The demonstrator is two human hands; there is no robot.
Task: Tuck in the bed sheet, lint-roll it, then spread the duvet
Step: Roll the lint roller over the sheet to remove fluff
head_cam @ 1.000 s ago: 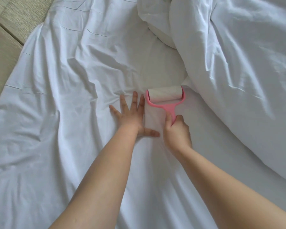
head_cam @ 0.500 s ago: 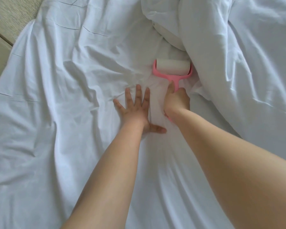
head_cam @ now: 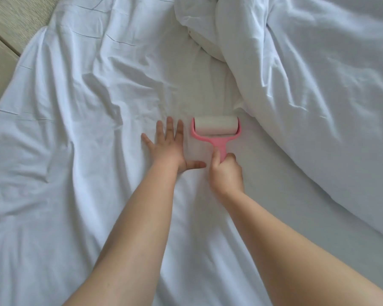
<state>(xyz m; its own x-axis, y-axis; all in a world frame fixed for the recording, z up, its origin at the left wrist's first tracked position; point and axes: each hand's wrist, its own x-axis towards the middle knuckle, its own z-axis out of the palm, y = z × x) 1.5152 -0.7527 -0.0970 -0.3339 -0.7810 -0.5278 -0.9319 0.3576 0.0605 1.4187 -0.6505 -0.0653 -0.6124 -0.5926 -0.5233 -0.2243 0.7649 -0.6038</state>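
Two hands: right hand (head_cam: 227, 175) clamped on one pink lint roller (head_cam: 216, 131), left hand (head_cam: 168, 149) flat, fingers apart, on bed sheet (head_cam: 86, 151) just beside; one duvet (head_cam: 318, 96) right of roller

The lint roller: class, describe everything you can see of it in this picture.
The lint roller has a pink plastic-looking fork frame and handle carrying a white sticky-paper drum. It lies low on the white bed sheet, drum away from the person, near the bunched duvet. The right hand grips its handle.
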